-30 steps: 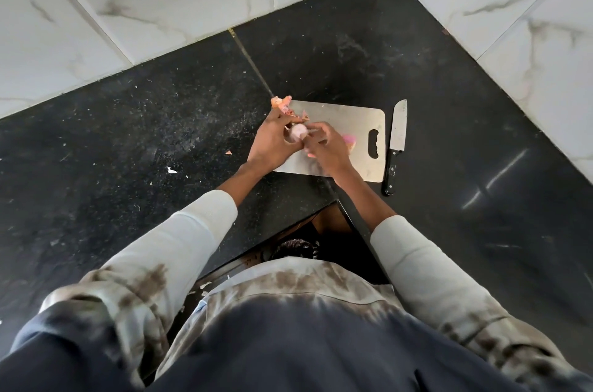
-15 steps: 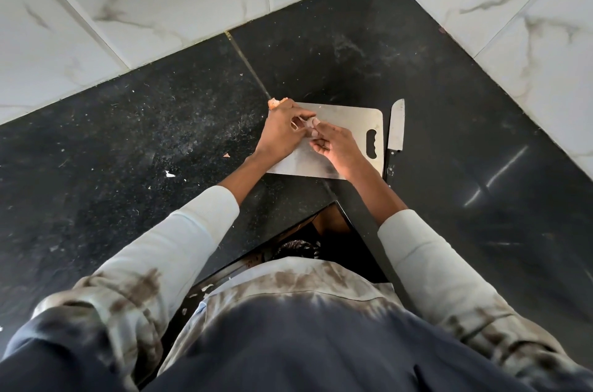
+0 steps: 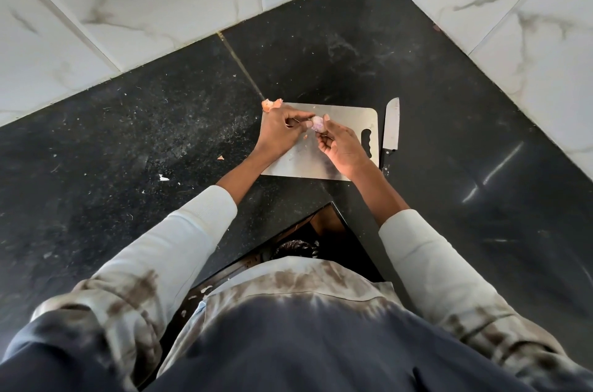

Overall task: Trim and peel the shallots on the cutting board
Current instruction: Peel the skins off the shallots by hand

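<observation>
- 1 shallot (image 3: pixel 317 124), pale pink, in the middle of the frame
- 2 hands: left hand (image 3: pixel 278 132), right hand (image 3: pixel 340 148), both just above centre
- 1 cutting board (image 3: pixel 346 117), metal, centre
- 1 knife (image 3: pixel 391 127), right of the board
- 1 clump of peel (image 3: pixel 271 104) at the board's upper left corner
- 2 loose scraps on the dark counter (image 3: pixel 128 135), left of centre: 1 orange scrap (image 3: pixel 220 157), 1 white scrap (image 3: pixel 163 178)
- 2 sleeves, lower half of the frame
</observation>
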Tool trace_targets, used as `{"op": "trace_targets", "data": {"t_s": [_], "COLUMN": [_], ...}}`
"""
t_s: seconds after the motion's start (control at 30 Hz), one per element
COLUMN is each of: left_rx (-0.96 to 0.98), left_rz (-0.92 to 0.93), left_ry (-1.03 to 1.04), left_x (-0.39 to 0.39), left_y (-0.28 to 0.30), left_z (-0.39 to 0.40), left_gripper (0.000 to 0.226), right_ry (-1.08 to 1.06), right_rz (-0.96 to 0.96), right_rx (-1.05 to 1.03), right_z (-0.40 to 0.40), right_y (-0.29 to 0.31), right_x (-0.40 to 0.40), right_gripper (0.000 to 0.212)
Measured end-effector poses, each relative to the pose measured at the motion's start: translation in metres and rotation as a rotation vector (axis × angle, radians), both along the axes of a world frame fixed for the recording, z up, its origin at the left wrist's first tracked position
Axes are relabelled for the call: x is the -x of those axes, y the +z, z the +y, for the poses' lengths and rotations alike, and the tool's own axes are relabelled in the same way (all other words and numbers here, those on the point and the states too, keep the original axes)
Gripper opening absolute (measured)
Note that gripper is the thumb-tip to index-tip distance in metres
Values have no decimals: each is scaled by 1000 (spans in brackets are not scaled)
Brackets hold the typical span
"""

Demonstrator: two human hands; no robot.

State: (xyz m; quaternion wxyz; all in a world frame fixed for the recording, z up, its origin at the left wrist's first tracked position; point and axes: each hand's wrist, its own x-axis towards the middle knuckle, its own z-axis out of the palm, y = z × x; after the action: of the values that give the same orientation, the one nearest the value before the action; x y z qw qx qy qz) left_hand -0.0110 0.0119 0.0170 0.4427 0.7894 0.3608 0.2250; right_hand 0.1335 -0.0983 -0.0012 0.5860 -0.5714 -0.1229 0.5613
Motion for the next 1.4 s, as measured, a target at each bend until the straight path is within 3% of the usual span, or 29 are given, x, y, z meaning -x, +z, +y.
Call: {"op": "trace_targets", "data": {"t_s": [0.23, 0.5, 0.8, 0.9, 1.0, 1.07, 1.17, 1.33, 1.4], "left_rx": [6, -23, -15, -35, -11, 117, 524, 667, 735], "left_rz": [-22, 46, 86, 169, 189, 120, -21, -149, -212], "left_ry": [72, 71, 200, 304, 255, 139, 8, 61, 118], "left_x": [-6, -12, 2, 10, 14, 12, 8, 8, 9], "left_y": [-2, -6, -14, -18, -20, -19, -14, -20, -22], "left_z": [-7, -2, 19, 24, 26, 24, 18, 16, 18], "left_gripper": [21, 18, 14, 15, 18, 16, 25, 32, 34], "right_ry": [-28, -88, -135, -114, -50, -26, 7, 38, 35], "right_rz": [38, 155, 343, 279, 128, 67, -22, -191, -382], "right_rx": [4, 24, 69, 82, 104, 100, 75, 45, 17], "right_z": [1, 8, 12, 11, 15, 18, 23, 24, 25], "right_y": [-2, -3, 6, 1, -2, -4, -6, -10, -9], "right_x": [1, 0, -1, 1, 3, 4, 4, 1, 0], "right_gripper": [25, 32, 23, 24, 31, 26, 28, 47, 45]}}
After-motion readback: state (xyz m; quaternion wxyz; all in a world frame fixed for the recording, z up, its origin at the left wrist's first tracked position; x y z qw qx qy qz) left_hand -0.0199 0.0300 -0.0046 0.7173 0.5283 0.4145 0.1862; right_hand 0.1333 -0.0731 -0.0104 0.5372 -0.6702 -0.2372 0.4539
